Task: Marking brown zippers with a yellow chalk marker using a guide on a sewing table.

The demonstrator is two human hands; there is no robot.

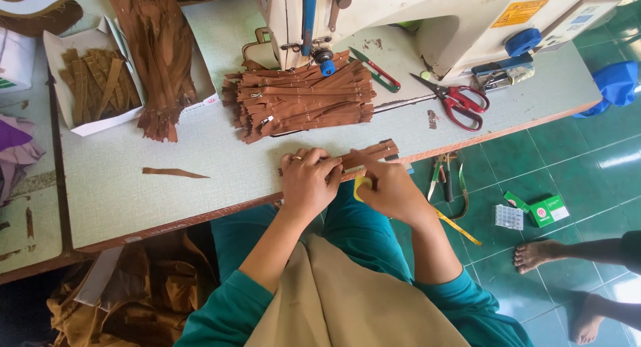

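Left hand (310, 181) pressing flat on a small bundle of brown zipper strips (370, 152) at the near edge of the pale green counter (200, 147), grip resting rather than clenched. Right hand (390, 187) pinching a small yellow marking piece (361, 185) against the same bundle. Behind: large pile of brown zippers (300, 100), red-handled scissors (457, 100).

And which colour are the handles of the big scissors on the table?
Red, in the head view: the scissors lie beside the sewing machine.
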